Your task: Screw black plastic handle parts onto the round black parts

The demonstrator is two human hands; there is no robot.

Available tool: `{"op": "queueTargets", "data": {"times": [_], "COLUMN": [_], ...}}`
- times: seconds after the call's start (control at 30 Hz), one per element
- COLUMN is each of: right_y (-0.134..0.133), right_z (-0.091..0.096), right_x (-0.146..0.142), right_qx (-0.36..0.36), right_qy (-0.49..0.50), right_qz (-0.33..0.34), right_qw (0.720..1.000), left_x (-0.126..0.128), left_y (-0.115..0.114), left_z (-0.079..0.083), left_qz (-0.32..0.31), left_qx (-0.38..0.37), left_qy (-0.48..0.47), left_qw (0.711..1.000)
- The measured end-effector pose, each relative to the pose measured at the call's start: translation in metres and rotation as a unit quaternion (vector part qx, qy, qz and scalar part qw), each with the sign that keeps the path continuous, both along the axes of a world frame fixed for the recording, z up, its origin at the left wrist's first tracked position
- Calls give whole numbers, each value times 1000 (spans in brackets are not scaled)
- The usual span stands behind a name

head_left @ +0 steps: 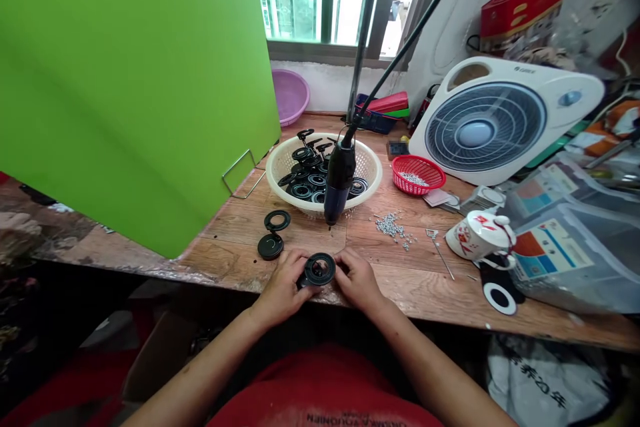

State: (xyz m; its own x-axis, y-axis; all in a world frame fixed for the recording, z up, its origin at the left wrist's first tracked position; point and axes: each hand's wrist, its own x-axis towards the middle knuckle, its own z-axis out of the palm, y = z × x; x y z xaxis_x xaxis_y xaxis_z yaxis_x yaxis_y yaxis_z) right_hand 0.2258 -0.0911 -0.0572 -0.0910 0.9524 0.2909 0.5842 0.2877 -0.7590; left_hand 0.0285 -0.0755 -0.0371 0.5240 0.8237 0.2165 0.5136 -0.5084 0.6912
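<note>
Both my hands meet at the near edge of a wooden table point(280, 233). My left hand point(283, 283) and my right hand point(358, 278) pinch a round black plastic ring part point(319, 269) between their fingers, one on each side. A black electric screwdriver point(339, 177) hangs on a cable just above and beyond the part, tip pointing down. Two more black round parts point(273, 234) lie on the table to the left. A white basket point(370, 167) behind the screwdriver holds several of the same black parts.
A pile of small silver screws point(393, 225) lies right of the screwdriver, a red basket point(418, 173) with more behind it. A white fan point(500, 121) leans at the right, a white teapot point(481, 235) and plastic bags point(565, 240) beside it. A green panel point(130, 80) fills the left.
</note>
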Motion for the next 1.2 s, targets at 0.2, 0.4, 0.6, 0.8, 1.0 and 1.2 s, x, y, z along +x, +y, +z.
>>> {"op": "queueTargets", "data": {"times": [0.2,0.4,0.6,0.8,1.0,1.2], "right_y": [0,-2,0,3,14,47], "right_z": [-3,-1,-1,5,14,72], "right_x": [-1,4,11,14,28,25], "right_qx": [5,5,-11,-41,-82,27], "right_qy": [-20,-17,-11,16,102,325], "right_qz": [34,81,137,174,115,90], "right_qw": [999,997,990,984,985,941], "left_x": [12,14,14,14,13,19], "left_y": [-10,-14,-16,-14,-8,-23], "left_z": [2,1,-4,-6,-6,2], "left_qz": [17,24,16,-2,-33,3], "left_qx": [-5,-14,-18,-23,-19,-261], "left_qy": [0,-24,-46,-53,-49,-267], "left_qw": [1000,999,999,998,998,928]}}
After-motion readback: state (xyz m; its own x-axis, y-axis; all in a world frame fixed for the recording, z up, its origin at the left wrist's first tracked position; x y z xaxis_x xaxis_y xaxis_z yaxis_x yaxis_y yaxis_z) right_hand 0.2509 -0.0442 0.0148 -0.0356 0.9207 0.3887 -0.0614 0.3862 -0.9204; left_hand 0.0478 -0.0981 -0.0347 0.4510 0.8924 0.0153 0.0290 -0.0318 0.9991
